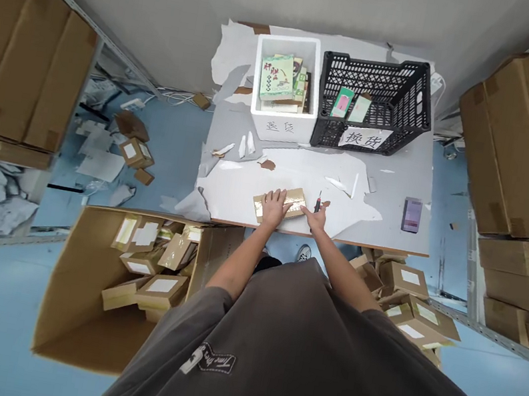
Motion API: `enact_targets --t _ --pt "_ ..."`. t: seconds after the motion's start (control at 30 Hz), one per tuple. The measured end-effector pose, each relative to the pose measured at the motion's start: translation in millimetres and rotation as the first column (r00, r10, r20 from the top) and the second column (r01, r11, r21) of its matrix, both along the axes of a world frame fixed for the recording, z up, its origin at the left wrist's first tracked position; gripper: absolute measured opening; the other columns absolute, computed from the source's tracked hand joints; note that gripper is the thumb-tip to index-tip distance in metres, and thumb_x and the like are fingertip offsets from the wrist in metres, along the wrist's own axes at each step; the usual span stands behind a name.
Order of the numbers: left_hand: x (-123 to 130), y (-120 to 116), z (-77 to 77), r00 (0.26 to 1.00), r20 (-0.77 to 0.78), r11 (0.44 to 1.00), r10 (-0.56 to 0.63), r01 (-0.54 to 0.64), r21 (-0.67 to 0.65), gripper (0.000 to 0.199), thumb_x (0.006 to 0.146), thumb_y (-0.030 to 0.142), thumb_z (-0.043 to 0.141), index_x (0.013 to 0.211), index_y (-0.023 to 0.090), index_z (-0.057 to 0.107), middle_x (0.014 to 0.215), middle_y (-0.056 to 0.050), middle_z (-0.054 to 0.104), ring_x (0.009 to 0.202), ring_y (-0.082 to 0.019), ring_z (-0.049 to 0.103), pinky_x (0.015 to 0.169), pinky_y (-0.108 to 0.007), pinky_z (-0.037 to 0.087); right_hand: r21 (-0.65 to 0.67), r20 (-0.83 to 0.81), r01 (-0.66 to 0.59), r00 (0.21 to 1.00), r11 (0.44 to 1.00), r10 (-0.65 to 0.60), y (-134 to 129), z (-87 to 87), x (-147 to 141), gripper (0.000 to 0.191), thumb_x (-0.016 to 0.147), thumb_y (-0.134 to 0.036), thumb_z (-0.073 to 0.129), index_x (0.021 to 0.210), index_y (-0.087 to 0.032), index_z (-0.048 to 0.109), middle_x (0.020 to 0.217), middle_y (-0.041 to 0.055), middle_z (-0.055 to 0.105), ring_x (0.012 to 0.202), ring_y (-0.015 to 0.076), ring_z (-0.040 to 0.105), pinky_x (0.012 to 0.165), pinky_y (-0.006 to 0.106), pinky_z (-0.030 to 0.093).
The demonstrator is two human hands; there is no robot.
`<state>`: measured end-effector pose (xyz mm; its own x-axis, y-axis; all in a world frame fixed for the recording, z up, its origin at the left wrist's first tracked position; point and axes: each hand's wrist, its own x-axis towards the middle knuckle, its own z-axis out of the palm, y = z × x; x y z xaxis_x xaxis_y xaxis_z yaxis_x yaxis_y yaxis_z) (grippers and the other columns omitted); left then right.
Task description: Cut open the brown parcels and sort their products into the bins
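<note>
Parcel: small brown taped box (297, 198), slightly askew near the front edge of the table (402, 177), lying on white paper; it is the centre of the clock here.
Left hand (273, 208): on the parcel's top, fingers a little apart, resting on it rather than wrapped round.
Right hand (316, 220): at 3 o'clock, closed on a cutter (317, 205) (dark, with a bit of red), its fingertips by the parcel's right end.
Scraps (242, 147): white torn bits at 11 o'clock.
White bin (257, 120): 12 o'clock, holding printed boxes (277, 78).
Black crate (324, 129): 1 o'clock, beside the bin, two small packs (342, 103) inside.
Phone (412, 215): farther out at 3 o'clock.
Open carton (71, 287): 8 o'clock, parcels inside.
Box pile (408, 276): 4 o'clock, below table height.
</note>
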<state>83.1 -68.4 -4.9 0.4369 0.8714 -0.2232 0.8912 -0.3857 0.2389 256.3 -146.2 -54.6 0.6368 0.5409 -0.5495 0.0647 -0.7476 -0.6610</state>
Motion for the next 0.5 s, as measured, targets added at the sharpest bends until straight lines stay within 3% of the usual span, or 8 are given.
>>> enact_targets --t 0.13,0.27,0.33,0.43,0.5 --pt "-14.5 -14.9 6.8 0.992 -0.087 0.994 0.088 -0.093 -0.059 0.063 0.116 0.046 0.041 0.173 0.019 0.045 0.178 -0.019 0.045 0.149 -0.039 0.052 0.122 -0.056 0.043 -0.031 0.065 -0.084 0.994 0.996 0.086 59.0 4.5 11.4 0.075 0.073 -0.068 0.089 0.124 -0.025 0.054 0.119 0.0126 0.076 0.118 0.0354 0.072 0.100 0.041 0.056" --pt "-24.0 -33.7 11.1 0.996 -0.091 0.990 0.004 -0.017 -0.143 0.061 0.115 0.039 0.041 0.174 0.020 0.043 0.178 -0.019 0.044 0.150 -0.038 0.051 0.120 -0.056 0.045 -0.058 0.124 -0.208 0.969 0.976 0.213 121.2 10.9 14.4 0.067 0.083 -0.064 0.085 0.126 -0.025 0.052 0.122 0.0146 0.077 0.116 0.0347 0.073 0.100 0.041 0.056" --pt "-28.9 -33.6 14.1 0.997 -0.063 0.988 -0.051 0.041 -0.148 0.061 0.112 0.033 0.047 0.172 0.022 0.045 0.178 -0.018 0.044 0.154 -0.039 0.048 0.120 -0.057 0.045 -0.062 0.145 -0.281 0.947 0.958 0.287 139.5 14.3 17.4 0.067 0.082 -0.063 0.086 0.125 -0.024 0.053 0.122 0.0157 0.077 0.116 0.0351 0.072 0.099 0.041 0.056" --pt "-35.8 -15.8 20.2 0.978 -0.014 0.972 -0.209 0.207 -0.112 0.068 0.099 0.017 0.058 0.167 0.022 0.050 0.182 -0.018 0.036 0.163 -0.041 0.037 0.123 -0.058 0.042 -0.028 0.146 -0.321 0.936 0.947 0.321 134.6 20.1 30.8 0.068 0.079 -0.065 0.086 0.124 -0.024 0.054 0.122 0.0140 0.077 0.116 0.0336 0.072 0.099 0.041 0.055" --pt "-35.6 2.0 23.4 0.900 0.055 0.893 -0.432 0.435 -0.113 0.074 0.090 0.009 0.063 0.162 0.025 0.055 0.182 -0.015 0.037 0.168 -0.039 0.029 0.126 -0.055 0.037 0.006 0.128 -0.308 0.944 0.951 0.305 108.0 24.1 42.4 0.068 0.078 -0.068 0.084 0.121 -0.025 0.054 0.123 0.0114 0.076 0.114 0.0314 0.072 0.098 0.040 0.055"
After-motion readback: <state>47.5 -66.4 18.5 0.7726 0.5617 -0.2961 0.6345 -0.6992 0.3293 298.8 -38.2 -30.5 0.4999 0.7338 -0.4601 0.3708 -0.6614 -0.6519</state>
